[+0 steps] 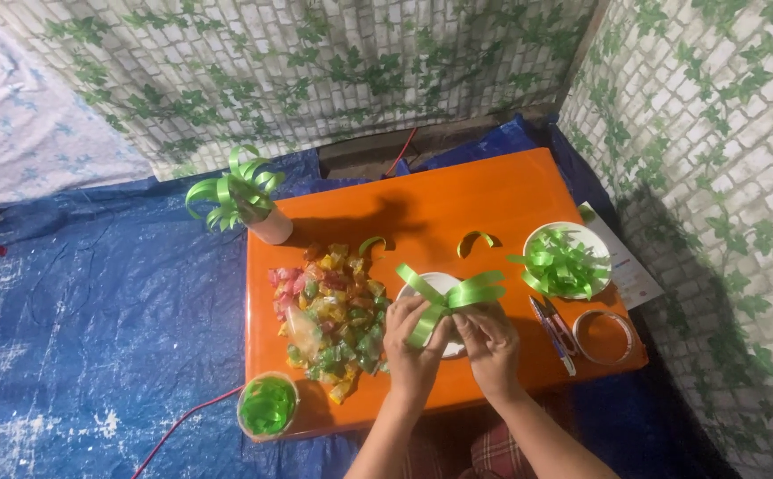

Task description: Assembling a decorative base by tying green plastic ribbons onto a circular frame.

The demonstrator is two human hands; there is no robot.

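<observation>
Fingers of left hand and right hand curled tight, pinching green ribbon bow at its middle, loops sticking out left and right. Bow over white cup, near middle of orange counter. Cup mostly hidden under hands and bow. Fingertips hard to make out. Candy pile just left of left hand. Pens and tape ring right of right hand, close to near right edge. Bowl of ribbon curls further right. Open room on far part of counter.
</observation>
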